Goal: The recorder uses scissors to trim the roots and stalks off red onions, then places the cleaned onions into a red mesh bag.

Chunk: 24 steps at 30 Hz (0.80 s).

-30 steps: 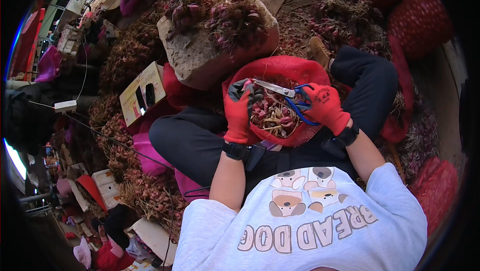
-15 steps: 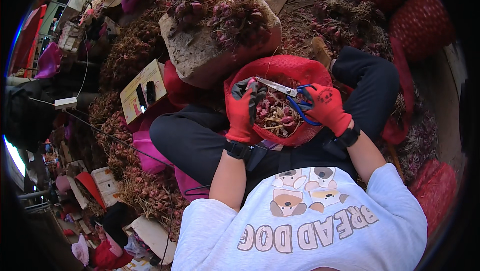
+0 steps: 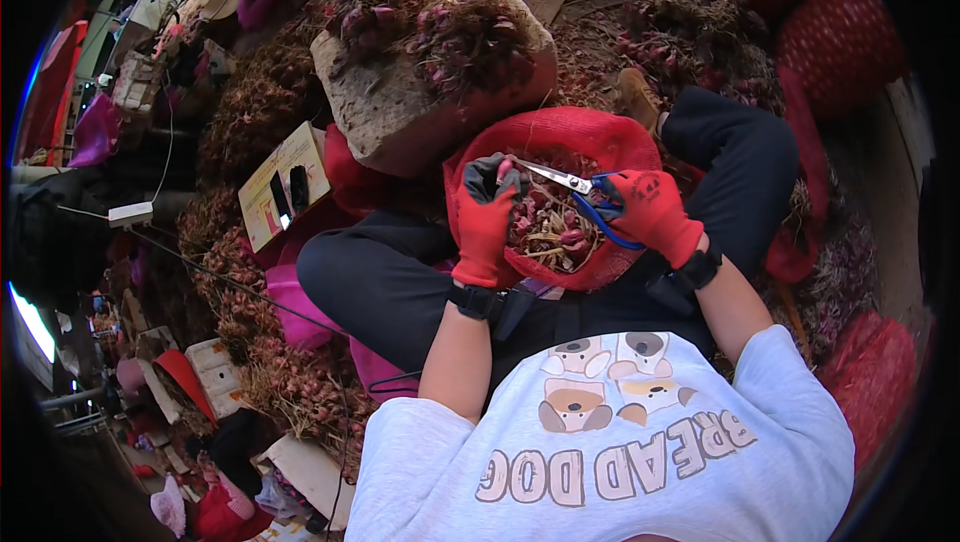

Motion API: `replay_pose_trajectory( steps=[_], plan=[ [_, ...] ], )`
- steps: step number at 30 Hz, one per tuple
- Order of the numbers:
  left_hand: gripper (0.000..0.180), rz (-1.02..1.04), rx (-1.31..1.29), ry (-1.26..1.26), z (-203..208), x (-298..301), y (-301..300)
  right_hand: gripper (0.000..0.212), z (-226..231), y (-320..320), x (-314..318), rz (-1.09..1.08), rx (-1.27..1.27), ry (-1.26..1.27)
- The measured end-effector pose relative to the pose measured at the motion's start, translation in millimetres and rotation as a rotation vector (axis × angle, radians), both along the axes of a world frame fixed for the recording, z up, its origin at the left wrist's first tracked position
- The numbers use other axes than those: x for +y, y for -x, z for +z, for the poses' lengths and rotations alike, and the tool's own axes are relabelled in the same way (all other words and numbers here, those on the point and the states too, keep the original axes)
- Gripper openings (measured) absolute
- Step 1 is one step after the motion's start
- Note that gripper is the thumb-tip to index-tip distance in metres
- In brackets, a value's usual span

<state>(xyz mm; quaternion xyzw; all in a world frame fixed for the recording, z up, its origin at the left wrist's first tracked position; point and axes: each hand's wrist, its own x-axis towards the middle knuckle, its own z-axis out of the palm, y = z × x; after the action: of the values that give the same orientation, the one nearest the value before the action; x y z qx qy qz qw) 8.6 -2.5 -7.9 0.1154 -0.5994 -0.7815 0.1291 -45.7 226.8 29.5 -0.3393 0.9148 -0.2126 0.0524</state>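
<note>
My left hand point(image 3: 482, 227), in a red glove with a dark grey palm, pinches a small pink shallot point(image 3: 504, 169) between thumb and fingers. In a matching red glove, my right hand point(image 3: 658, 216) grips scissors point(image 3: 562, 179) by their blue handles. The blades point left and their tips reach the shallot; whether they touch it I cannot tell. Below both hands, between my legs, a red mesh bag point(image 3: 545, 126) lies with its mouth spread wide. Inside are loose shallots point(image 3: 572, 238) with dry stalks and skins.
Beyond the bag sits a pale block point(image 3: 370, 112) bearing bunches of dried shallots point(image 3: 470, 42). More shallots point(image 3: 290, 372) are heaped at left. A yellowish box point(image 3: 290, 167) carries two dark phones. Full red sacks point(image 3: 840, 42) stand far right; another person point(image 3: 225, 512) is at lower left.
The shallot in my left hand has turned and shows more between the fingers. The scissors have stayed nearly in place, tips by the shallot. The view has shifted slightly.
</note>
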Motion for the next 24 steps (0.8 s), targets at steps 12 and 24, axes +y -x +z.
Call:
replay_pose_trajectory(
  steps=[12,24],
  plan=[
    [0.036,-0.130,0.004,-0.041,9,19,3,0.032,7,4,-33,-0.134,-0.633,0.763],
    [0.043,-0.307,-0.090,-0.233,13,35,-3,0.037,1,14,-34,-0.075,-1.260,1.214]
  ],
)
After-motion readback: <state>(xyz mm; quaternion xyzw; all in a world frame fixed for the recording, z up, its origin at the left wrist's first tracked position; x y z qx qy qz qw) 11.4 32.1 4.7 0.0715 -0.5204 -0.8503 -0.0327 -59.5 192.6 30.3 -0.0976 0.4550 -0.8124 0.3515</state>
